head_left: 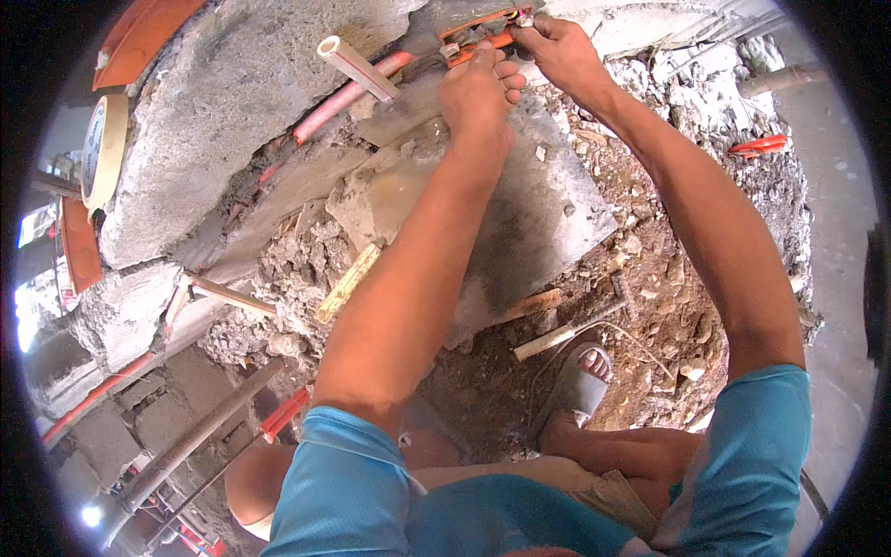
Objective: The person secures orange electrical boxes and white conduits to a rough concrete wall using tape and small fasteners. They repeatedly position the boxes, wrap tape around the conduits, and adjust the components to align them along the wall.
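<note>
At the top centre, an orange wall box (478, 22) sits in the broken concrete, with small coloured wires (512, 15) at its right end. My right hand (561, 58) pinches at those wires, next to a small pale piece too tiny to name. Just left of it, my left hand (478, 93) is closed at the lower edge of the box, fingers curled. What its fingertips hold, if anything, is hidden.
A cream pipe piece (357, 67) lies across a red conduit (348, 97) on the wall. A tape roll (104, 153) rests at the left. Rubble (677, 297), a wooden-handled tool (566, 332) and a long pole (195, 436) lie around my sandalled foot (577, 385).
</note>
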`<state>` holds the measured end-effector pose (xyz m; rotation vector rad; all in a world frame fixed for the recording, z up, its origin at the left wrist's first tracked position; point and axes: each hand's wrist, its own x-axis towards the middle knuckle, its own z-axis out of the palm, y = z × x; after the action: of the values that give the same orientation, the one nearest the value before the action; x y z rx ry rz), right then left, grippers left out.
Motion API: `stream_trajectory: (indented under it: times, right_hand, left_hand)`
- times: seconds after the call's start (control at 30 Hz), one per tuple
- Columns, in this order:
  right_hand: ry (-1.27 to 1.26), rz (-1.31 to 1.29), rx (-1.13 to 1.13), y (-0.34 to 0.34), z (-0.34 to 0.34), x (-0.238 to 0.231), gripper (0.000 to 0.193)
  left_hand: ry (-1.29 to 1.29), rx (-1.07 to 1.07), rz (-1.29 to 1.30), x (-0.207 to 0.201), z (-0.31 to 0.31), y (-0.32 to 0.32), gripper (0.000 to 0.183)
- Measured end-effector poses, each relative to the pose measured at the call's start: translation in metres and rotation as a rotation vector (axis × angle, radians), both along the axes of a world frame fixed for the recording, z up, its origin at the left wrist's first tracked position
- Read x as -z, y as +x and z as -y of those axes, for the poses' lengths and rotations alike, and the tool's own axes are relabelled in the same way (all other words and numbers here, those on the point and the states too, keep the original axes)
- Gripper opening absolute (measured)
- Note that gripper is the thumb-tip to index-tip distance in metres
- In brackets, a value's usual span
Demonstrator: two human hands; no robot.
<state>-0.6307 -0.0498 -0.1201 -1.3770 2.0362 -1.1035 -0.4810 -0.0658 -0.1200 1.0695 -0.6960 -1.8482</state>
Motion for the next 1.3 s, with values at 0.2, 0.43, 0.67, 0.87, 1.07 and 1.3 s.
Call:
stream_trajectory:
  times: [0.2, 0.43, 0.67, 0.87, 1.07, 1.3]
  right_hand:
    - [0.029, 0.068, 0.019, -0.001, 0.011, 0.01, 0.049]
    - [-0.105, 0.091, -0.13, 0.0, 0.011, 0.004, 0.042]
    - [-0.131, 0.091, -0.059, 0.011, 0.008, 0.003, 0.041]
    - [-0.158, -0.012, -0.057, 0.009, 0.008, -0.002, 0.046]
    - [-0.154, -0.087, -0.056, 0.006, 0.012, 0.002, 0.05]
    - [-0.147, -0.108, -0.002, 0.003, 0.021, 0.015, 0.045]
  left_hand:
    - [-0.104, -0.079, 0.01, 0.008, 0.005, -0.004, 0.028]
    - [-0.113, -0.047, 0.06, 0.006, 0.008, -0.005, 0.021]
    - [-0.114, -0.077, 0.067, 0.006, 0.01, -0.008, 0.019]
    - [-0.118, -0.098, 0.071, 0.008, 0.012, -0.011, 0.018]
    - [-0.082, -0.206, 0.009, 0.011, 0.015, -0.023, 0.018]
    - [-0.084, -0.207, 0.027, 0.016, 0.014, -0.026, 0.017]
